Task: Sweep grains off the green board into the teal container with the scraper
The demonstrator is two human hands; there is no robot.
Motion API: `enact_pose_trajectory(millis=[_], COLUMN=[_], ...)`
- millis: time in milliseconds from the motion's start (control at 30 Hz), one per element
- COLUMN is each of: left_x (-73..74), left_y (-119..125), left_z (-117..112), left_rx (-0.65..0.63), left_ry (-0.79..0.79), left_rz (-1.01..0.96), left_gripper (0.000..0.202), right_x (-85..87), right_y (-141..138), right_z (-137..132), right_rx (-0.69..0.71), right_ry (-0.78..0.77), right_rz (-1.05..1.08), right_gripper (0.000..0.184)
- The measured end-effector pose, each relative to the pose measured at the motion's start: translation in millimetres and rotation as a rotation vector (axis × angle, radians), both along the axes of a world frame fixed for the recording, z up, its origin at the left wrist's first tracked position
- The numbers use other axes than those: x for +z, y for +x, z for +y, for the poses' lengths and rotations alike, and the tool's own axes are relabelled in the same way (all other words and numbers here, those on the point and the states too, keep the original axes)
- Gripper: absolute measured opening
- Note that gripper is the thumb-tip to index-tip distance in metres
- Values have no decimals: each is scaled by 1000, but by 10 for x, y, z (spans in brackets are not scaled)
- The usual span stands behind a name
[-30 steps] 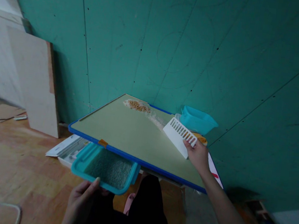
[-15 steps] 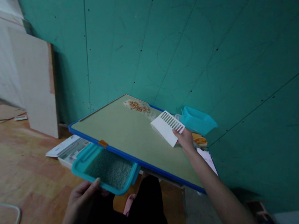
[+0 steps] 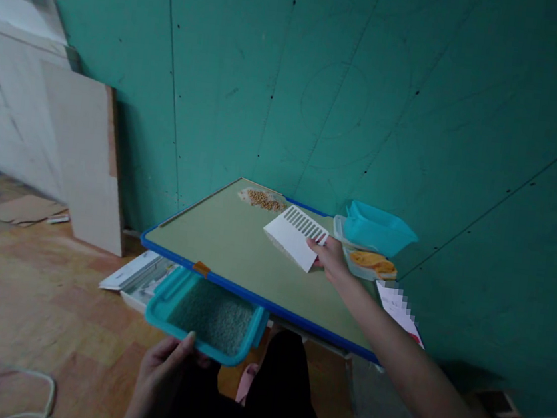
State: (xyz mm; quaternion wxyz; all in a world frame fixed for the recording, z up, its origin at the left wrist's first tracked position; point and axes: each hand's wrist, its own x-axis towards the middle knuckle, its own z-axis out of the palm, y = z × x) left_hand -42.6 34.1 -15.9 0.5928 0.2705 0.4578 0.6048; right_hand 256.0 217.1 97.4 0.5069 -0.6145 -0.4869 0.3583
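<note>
My left hand (image 3: 166, 361) grips the near rim of a teal plastic tub (image 3: 202, 348), thumb on top. Fine greyish granules (image 3: 216, 316) lie inside the tub, which is held just below the table's front edge. My right hand (image 3: 326, 256) is closed on the near right corner of a flat white scraper (image 3: 291, 237) with a row of slots along its far edge. The scraper is tilted over the green tabletop (image 3: 216, 229), its lower left edge at or close to the surface. Beyond it lies a pile of tan bean-like grains (image 3: 264, 200) with pale powder around it.
Against the wall at the table's right sit a blue plastic container (image 3: 379, 230), a clear tray (image 3: 359, 272) with an orange-yellow cloth-like item (image 3: 373, 263), and a paper sheet (image 3: 395, 306). A pale board (image 3: 83, 160) leans at left. A white cable (image 3: 3, 369) lies on the floor.
My right hand has moved the scraper leftward over the tabletop, exposing more of the clear tray. My left hand still holds the tub under the edge. The view has shifted slightly.
</note>
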Motion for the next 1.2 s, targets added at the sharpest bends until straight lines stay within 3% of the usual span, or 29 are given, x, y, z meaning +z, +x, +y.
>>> enact_pose_trajectory(millis=[200,733,867,1000,1200], left_x=[100,74,63,70,62], left_y=[30,-3,-13,-13,-17], left_z=[-16,-14,-6,-6,-11], left_rx=[2,-28,-47,-45,-40], left_ry=[-9,46,43,48,77], left_rz=[-41,21,12,4,-4], left_gripper=[35,39,40,39,38], right_x=[-70,-121,8,120,98], right_y=[-331,-949,-856,-530,-128], right_z=[-20,-124,-221,-445,-792], right_rx=[50,185,197,126,70], right_ry=[-20,76,7,-17,-101], right_rz=[88,56,161,189,145], right_gripper=[36,30,36,42,48])
